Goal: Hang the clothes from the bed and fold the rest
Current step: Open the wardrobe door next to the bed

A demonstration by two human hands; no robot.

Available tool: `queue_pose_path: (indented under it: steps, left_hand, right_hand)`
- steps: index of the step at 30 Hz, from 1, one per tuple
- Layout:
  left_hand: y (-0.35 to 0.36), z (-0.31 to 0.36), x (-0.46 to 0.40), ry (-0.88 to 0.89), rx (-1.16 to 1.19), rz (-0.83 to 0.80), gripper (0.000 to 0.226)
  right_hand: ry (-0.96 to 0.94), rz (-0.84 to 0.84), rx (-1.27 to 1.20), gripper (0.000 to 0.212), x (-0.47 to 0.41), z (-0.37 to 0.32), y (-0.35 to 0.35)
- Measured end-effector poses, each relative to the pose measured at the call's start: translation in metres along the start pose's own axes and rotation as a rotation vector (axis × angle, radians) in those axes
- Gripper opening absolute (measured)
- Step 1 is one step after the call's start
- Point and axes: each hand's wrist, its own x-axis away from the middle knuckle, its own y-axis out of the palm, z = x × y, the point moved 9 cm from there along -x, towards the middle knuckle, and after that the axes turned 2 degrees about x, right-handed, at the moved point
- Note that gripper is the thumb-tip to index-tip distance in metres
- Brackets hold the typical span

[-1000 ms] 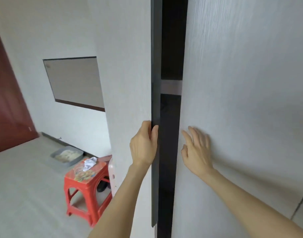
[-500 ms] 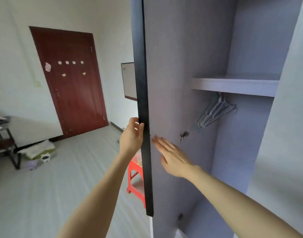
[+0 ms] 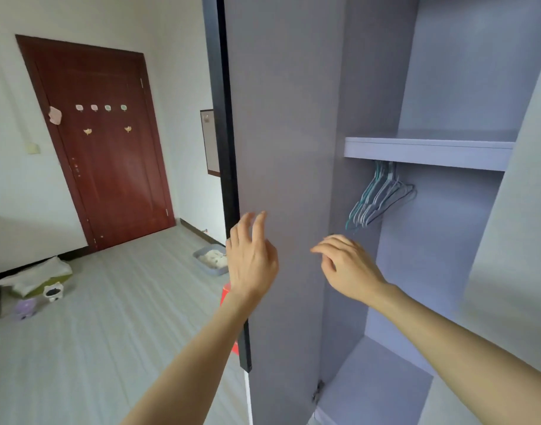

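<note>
From my head camera, looking forward and down: I stand at an open wardrobe [image 3: 447, 87]. Its door [image 3: 278, 148] is swung out to my left, dark edge toward me, so the inside is clear to reach.

My left hand [image 3: 252, 259] is raised in front of the door's inner face near its free edge, fingers spread and relaxed, holding nothing; I cannot tell whether the fingertips touch the panel. My right hand [image 3: 347, 268] reaches toward the opening, fingers loosely bent, its grip also empty.

Inside the wardrobe, a shelf [image 3: 425, 153] crosses the upper part, with nothing visible on it. Just beneath its left end hangs a bunch of empty hangers [image 3: 379, 199], pushed together against the side wall; I judge these are what my right hand is heading for. The wardrobe floor shows bare.

The bed and the clothes are out of view.

On the room floor, near the far wall, lies a shallow tray [image 3: 211, 259] with pale contents. A dark red room door [image 3: 103, 142] stands closed beyond.
</note>
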Motion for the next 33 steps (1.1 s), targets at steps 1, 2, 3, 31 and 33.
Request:
queue_pose_path:
  steps: [1, 2, 3, 31, 33]
  left_hand:
    - [0.013, 0.013, 0.0, 0.038, 0.011, -0.051, 0.048]
    - [0.029, 0.026, -0.002, 0.053, 0.032, -0.113, 0.046]
    - [0.045, 0.037, -0.004, 0.057, 0.055, -0.177, 0.044]
    - [0.211, 0.362, -0.057, 0.071, 0.964, -0.47, 0.095]
    - [0.179, 0.351, -0.042, 0.105, 1.062, -0.426, 0.076]
  right_hand:
    - [0.006, 0.007, 0.046, 0.024, 0.007, 0.01, -0.01]
    - [0.025, -0.002, 0.093, 0.024, 0.014, 0.022, -0.022]
    - [0.044, -0.014, 0.136, 0.025, 0.019, 0.034, -0.033]
    - [0.489, 0.151, 0.725, 0.056, 0.137, 0.251, -0.241]
    - [0.494, 0.267, 0.625, 0.053, 0.147, 0.232, -0.239]
